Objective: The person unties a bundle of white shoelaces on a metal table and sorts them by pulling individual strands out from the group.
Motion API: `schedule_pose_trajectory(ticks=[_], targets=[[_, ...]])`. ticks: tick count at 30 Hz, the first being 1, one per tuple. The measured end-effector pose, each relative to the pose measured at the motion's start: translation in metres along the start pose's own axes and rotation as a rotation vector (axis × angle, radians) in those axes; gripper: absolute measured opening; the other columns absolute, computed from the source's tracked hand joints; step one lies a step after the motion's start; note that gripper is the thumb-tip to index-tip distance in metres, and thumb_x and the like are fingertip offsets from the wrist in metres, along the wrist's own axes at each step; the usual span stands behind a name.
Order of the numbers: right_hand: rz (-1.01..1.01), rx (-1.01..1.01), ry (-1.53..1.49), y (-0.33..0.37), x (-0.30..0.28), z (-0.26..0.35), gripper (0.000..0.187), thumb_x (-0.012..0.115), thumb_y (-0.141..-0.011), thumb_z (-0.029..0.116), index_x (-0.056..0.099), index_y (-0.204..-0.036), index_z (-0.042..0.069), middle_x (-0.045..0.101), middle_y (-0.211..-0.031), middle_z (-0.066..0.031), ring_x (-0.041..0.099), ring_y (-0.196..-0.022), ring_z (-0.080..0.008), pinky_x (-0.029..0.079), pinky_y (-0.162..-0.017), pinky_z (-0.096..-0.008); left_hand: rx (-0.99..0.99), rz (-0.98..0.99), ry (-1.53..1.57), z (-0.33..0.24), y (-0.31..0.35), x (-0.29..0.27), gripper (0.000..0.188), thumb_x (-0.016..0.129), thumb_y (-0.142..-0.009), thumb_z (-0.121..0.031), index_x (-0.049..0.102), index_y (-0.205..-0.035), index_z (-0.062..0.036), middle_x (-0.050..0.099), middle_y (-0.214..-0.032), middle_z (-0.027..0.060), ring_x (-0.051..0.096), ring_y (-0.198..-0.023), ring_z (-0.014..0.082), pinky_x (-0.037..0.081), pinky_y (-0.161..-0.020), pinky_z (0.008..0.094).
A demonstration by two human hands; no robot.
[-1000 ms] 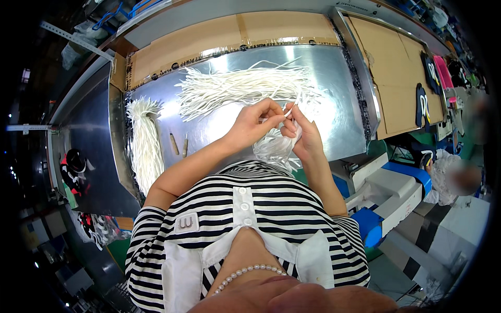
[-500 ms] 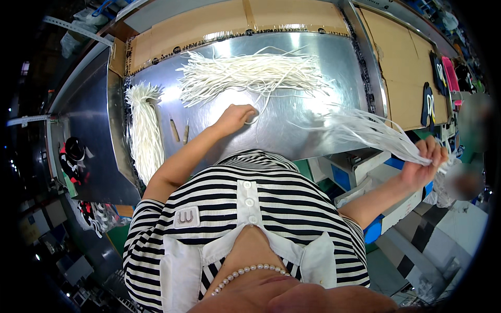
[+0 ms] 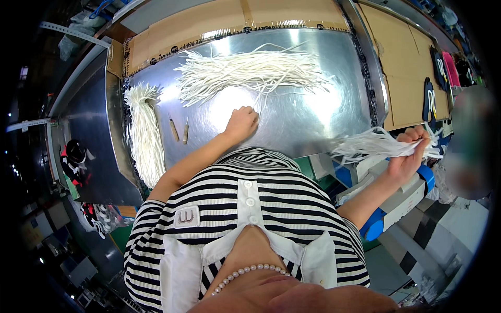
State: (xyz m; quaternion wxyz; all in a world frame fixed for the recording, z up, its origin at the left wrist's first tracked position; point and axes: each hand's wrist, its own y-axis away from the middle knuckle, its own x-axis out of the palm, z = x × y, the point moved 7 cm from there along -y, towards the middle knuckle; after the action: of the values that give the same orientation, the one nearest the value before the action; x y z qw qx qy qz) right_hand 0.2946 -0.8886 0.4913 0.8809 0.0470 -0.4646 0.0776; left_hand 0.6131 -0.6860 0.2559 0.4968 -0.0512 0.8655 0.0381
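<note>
Head view | your right hand (image 3: 409, 156) is clenched on a bundle of white cords (image 3: 370, 147), held off the steel table's (image 3: 292, 109) right edge, long axis left-right, loose ends pointing left | your left hand (image 3: 241, 122) is curled, knuckles up, pressing on the table just below the loose cord pile (image 3: 250, 73).

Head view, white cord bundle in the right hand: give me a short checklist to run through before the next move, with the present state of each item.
1. Right hand closed firmly on the cord bundle: ok.
2. Bundle supported by the steel table: not ok, it hangs off the right edge.
3. Left hand resting on the table: ok.
4. Left hand pinning a cord: cannot tell.
5. Loose cord pile apart from the combed bundle at the left: ok.
6. Two small tools away from both hands: ok.
</note>
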Motion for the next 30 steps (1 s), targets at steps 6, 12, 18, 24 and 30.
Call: schedule_pose_trajectory(ticks=[6, 12, 18, 24, 30], targets=[[0.194, 0.292, -0.079, -0.002, -0.013, -0.068, 0.015, 0.042, -0.1, 0.016, 0.048, -0.099, 0.003, 0.039, -0.073, -0.0005, 0.035, -0.055, -0.0067, 0.031, -0.051, -0.0211, -0.119, 0.069, 0.851, -0.023, -0.008, -0.091, 0.01, 0.06, -0.089, -0.016, 0.058, -0.088, -0.0061, 0.058, -0.073, 0.0027, 0.055, -0.074, 0.009, 0.043, -0.071, 0.0256], [0.023, 0.544, -0.033, 0.018, -0.006, -0.152, 0.01, 0.048, -0.098, 0.014, 0.047, -0.091, 0.007, 0.044, -0.069, 0.0016, 0.034, -0.05, -0.0042, 0.029, -0.047, -0.0198, -0.2, -0.159, 1.085, -0.026, -0.023, -0.189, 0.013, 0.057, -0.092, -0.017, 0.058, -0.091, -0.0039, 0.057, -0.07, -0.0006, 0.052, -0.068, 0.0067, 0.041, -0.071, 0.0218], [0.119, 0.586, 0.083, 0.027, 0.017, -0.169, 0.007, 0.053, -0.094, 0.011, 0.052, -0.09, 0.005, 0.05, -0.068, -0.0007, 0.036, -0.049, -0.0042, 0.029, -0.046, -0.0201, -0.103, -0.157, 0.946, -0.07, -0.029, -0.254, 0.016, 0.058, -0.09, -0.015, 0.063, -0.094, -0.0006, 0.059, -0.071, 0.0005, 0.052, -0.067, 0.0063, 0.041, -0.064, 0.0201], [0.323, 0.471, 0.17, 0.021, 0.061, -0.159, 0.01, 0.045, -0.097, 0.008, 0.052, -0.1, 0.003, 0.053, -0.074, -0.0035, 0.037, -0.051, -0.0035, 0.029, -0.047, -0.0187, 0.0, -0.09, 0.944, -0.105, -0.048, -0.294, 0.022, 0.056, -0.092, -0.019, 0.064, -0.1, 0.0, 0.06, -0.071, 0.0009, 0.048, -0.062, 0.0046, 0.039, -0.058, 0.0178], [0.311, 0.512, 0.046, 0.017, 0.08, -0.172, 0.01, 0.048, -0.097, 0.011, 0.054, -0.1, 0.003, 0.055, -0.076, -0.004, 0.037, -0.051, -0.0039, 0.028, -0.048, -0.0191, 0.006, -0.139, 0.931, -0.12, -0.067, -0.297, 0.021, 0.056, -0.093, -0.02, 0.062, -0.097, -0.0004, 0.06, -0.07, 0.0018, 0.048, -0.057, 0.0039, 0.038, -0.053, 0.0163]])
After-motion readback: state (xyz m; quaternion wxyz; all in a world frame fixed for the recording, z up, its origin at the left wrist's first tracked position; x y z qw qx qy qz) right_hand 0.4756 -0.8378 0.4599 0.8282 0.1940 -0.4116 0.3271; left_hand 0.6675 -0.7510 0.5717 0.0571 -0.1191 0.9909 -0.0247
